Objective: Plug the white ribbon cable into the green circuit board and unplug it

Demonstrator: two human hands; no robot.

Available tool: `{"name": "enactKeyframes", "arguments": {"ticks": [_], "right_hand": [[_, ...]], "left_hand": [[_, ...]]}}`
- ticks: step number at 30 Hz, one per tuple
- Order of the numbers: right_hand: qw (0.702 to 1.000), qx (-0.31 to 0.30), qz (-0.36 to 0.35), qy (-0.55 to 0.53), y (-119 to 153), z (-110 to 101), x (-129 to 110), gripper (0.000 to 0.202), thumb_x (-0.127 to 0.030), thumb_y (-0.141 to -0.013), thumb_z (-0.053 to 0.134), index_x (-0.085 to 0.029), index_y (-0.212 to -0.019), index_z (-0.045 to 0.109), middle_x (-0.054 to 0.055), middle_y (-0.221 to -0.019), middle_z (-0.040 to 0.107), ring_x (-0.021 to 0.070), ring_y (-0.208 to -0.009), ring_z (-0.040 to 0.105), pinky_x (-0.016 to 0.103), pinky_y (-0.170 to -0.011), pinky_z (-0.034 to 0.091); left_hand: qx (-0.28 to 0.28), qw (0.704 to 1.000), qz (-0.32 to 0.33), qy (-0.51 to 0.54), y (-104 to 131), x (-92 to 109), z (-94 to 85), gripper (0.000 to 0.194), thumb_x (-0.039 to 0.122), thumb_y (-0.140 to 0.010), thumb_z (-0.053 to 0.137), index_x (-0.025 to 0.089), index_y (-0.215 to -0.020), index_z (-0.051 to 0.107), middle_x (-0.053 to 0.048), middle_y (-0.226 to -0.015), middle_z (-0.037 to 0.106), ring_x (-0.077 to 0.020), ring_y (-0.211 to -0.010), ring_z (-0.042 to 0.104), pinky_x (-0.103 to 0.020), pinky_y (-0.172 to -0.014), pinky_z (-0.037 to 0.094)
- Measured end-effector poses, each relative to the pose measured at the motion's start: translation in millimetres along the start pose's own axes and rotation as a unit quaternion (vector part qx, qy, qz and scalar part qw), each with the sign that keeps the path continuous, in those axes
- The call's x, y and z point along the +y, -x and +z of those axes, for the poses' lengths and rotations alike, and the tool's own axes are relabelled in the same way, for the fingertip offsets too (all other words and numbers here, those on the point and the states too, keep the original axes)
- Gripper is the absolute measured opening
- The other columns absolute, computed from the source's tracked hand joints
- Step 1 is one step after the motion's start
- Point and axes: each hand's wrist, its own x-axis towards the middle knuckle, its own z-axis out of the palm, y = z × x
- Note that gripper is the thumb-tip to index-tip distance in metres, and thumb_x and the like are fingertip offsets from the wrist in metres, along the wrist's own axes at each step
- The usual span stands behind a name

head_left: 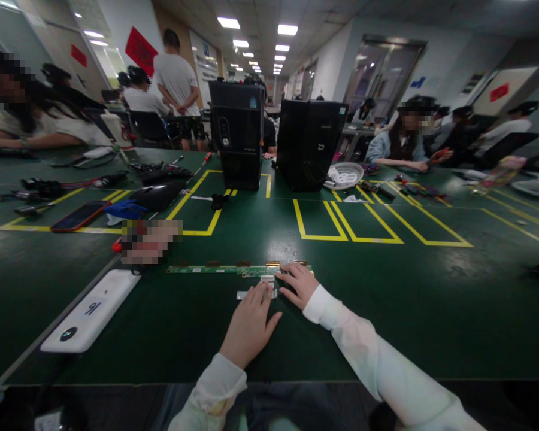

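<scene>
A long, narrow green circuit board [206, 270] lies flat on the green table, with copper-coloured tabs along its far edge. At the board's near edge sits a white flat ribbon cable [267, 279]; part of it, or another pale strip, shows left of my fingers. My left hand [250, 323] rests palm down, fingertips on this cable, fingers stretched and thumb apart. Over the board's right end, my right hand [300, 284] has its fingers spread, touching the board and partly hiding it. What lies beneath the fingertips is hidden.
Two black computer towers [238, 134] [312, 143] stand ahead. Leftward lie a white power bank [92, 310], a phone [81, 215], a blue cloth-like item [126, 209] and cables. A white basket [345, 175] sits right of the towers. Yellow tape marks the table; other people sit around.
</scene>
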Motion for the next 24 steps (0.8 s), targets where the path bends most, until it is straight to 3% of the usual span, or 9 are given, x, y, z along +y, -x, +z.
{"name": "enactKeyframes", "arguments": {"ticks": [9,18,24], "right_hand": [[1.000,-0.001,-0.009,-0.004,1.7,0.4,1.7,0.042,-0.039,-0.085,0.058,-0.018,-0.121,0.060,0.013,-0.128,0.055,0.0295,-0.117,0.047,0.050,-0.099,0.039],[1.000,-0.022,-0.011,-0.004,1.4,-3.8,2.9,0.046,-0.041,-0.084,0.060,-0.019,-0.124,0.058,0.013,-0.131,0.054,0.0293,-0.120,0.047,0.050,-0.101,0.038],[0.999,-0.039,-0.010,-0.006,1.9,-6.3,4.0,0.048,-0.042,-0.084,0.060,-0.020,-0.126,0.056,0.014,-0.133,0.052,0.0285,-0.124,0.045,0.051,-0.103,0.037]], "left_hand": [[-0.039,0.999,0.033,0.006,-3.9,-5.8,-5.5,0.050,0.036,-0.094,0.042,0.007,-0.136,0.043,-0.019,-0.141,0.048,-0.0283,-0.132,0.044,-0.045,-0.106,0.040],[-0.092,0.991,0.095,0.009,-11.1,-27.2,-15.0,0.050,0.037,-0.095,0.041,0.011,-0.138,0.042,-0.016,-0.143,0.047,-0.0270,-0.133,0.042,-0.046,-0.110,0.035],[-0.089,0.986,0.138,0.018,-17.6,-40.0,-21.8,0.047,0.035,-0.096,0.041,0.016,-0.138,0.042,-0.012,-0.140,0.051,-0.0225,-0.131,0.045,-0.043,-0.112,0.032]]}}
